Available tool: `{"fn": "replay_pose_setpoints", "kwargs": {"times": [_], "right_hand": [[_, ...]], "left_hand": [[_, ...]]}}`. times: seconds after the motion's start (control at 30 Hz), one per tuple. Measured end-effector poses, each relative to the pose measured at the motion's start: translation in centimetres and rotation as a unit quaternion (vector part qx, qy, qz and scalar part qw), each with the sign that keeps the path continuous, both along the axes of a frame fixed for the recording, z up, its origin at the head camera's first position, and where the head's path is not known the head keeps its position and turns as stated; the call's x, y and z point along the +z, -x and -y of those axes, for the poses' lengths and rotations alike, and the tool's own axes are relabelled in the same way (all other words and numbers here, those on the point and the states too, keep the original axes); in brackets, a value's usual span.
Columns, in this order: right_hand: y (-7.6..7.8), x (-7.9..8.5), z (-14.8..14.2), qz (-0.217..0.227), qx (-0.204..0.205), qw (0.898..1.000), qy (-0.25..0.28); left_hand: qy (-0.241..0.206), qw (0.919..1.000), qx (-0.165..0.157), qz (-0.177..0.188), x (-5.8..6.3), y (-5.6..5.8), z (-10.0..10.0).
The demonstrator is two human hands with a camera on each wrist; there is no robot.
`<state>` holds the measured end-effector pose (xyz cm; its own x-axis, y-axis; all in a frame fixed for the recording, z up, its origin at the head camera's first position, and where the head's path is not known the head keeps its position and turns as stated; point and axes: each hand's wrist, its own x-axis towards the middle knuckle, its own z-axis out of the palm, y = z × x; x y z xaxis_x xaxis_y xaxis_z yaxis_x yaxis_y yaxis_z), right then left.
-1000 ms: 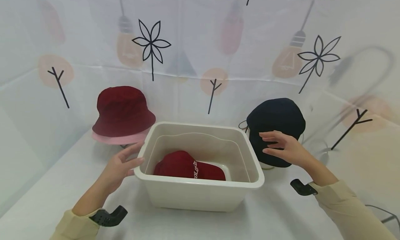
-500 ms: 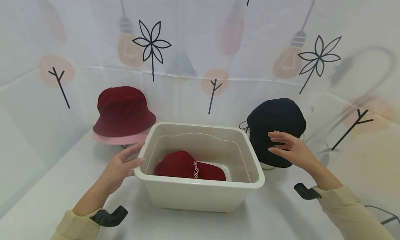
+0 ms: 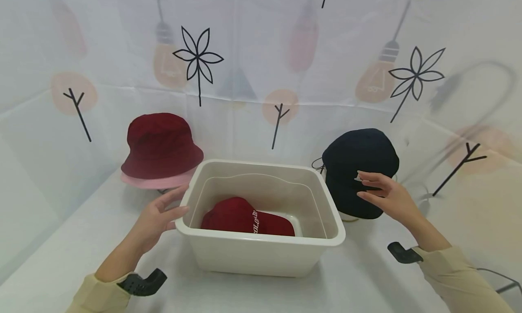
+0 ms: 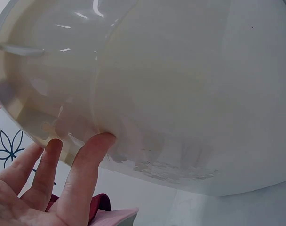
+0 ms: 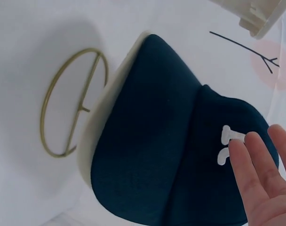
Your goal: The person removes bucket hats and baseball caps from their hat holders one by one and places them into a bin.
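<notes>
My left hand (image 3: 152,222) rests with fairly straight fingers against the left side of a cream plastic basin (image 3: 250,254). In the left wrist view, fingertips touch the basin's outer wall (image 4: 180,94) below its rim. A dark red baseball cap (image 3: 232,213) with white lettering on it lies inside the basin. My right hand (image 3: 387,197), fingers loosely extended and holding nothing, is in front of a navy cap (image 3: 359,152) at the right. In the right wrist view, the fingers partly cover the white letters (image 5: 231,136) on that cap. Whether they touch it, I cannot tell.
Back left, a dark red bucket hat (image 3: 159,145) sits over a pink brim (image 3: 142,182). Something cream lies under the navy cap, above a gold wire stand base (image 5: 46,103). A patterned white cloth (image 3: 240,122) hangs behind the table.
My right hand has moved a little to the right and slightly down across the navy cap, showing some of its white lettering. My left hand and the basin have stayed in place.
</notes>
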<state>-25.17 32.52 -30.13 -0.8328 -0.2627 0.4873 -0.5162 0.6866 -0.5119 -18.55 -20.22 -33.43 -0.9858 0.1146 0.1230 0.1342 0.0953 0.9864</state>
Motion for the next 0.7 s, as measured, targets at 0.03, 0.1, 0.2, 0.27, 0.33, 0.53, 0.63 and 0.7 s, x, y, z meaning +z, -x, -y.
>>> {"fn": "replay_pose_setpoints", "kwargs": {"times": [0.03,0.1,0.2,0.27,0.33,0.53,0.63,0.7], "right_hand": [[0.0,0.0,0.0,0.0,-0.004,1.0,0.0],[0.0,-0.1,0.0,0.002,-0.012,1.0,0.004],[0.1,-0.2,-0.1,0.0,-0.023,1.0,0.008],[0.1,-0.2,-0.3,-0.002,-0.028,1.0,0.013],[0.3,-0.3,-0.4,-0.01,-0.035,0.999,0.014],[0.6,-0.3,-0.7,-0.028,-0.073,0.997,0.01],[0.7,-0.2,-0.9,-0.034,-0.087,0.996,0.016],[0.8,-0.2,-1.1,-0.037,-0.095,0.994,0.023]], "left_hand": [[0.0,1.0,0.0,0.0,0.0,0.0,0.0],[0.0,1.0,0.0,0.0,0.0,0.0,0.0],[0.002,1.0,0.002,0.001,0.0,0.0,0.0],[0.002,1.0,0.002,0.003,0.0,0.0,0.1],[0.003,1.0,0.002,0.005,-0.1,0.1,0.1],[0.001,1.0,0.003,0.008,-0.1,0.1,0.1],[-0.002,1.0,0.002,0.005,-0.1,0.1,0.1],[-0.002,1.0,0.001,0.004,-0.1,0.1,0.1]]}}
